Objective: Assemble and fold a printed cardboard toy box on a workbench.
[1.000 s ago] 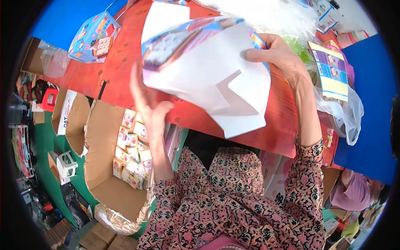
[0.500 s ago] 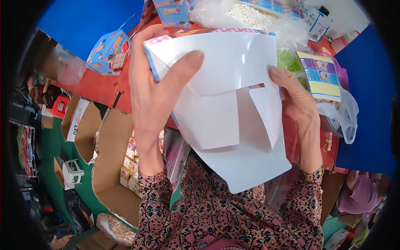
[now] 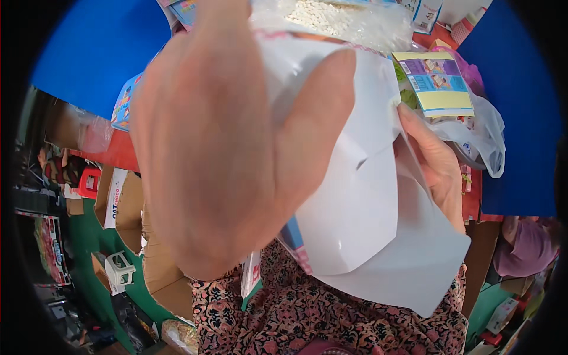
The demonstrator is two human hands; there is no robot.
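Note:
A part-folded cardboard carton [image 3: 361,207], white inside with a blue and pink checked printed edge, is held up before me at a tilt. My right hand [image 3: 435,160] grips its right side, the thumb near the edge and the fingers partly behind the board. Close to the camera, my left hand [image 3: 207,142] looms large and blurred over the carton's left part. Its thumb stretches across the white face, while its other fingers are mostly out of sight; whether it grips the board cannot be made out. A loose flap hangs at the lower right.
On the red table [image 3: 121,151] lie a clear bag of white pellets [image 3: 319,16] and a yellow and purple printed card [image 3: 435,83] beside a plastic bag [image 3: 488,136]. A blue printed box [image 3: 122,103] sits left. Below are open brown cartons [image 3: 163,266] and a white stool [image 3: 120,269].
My left hand has come up much closer to the camera, covering the carton's left part. The carton has turned, its lower flap swinging right, and its inner flaps look folded differently.

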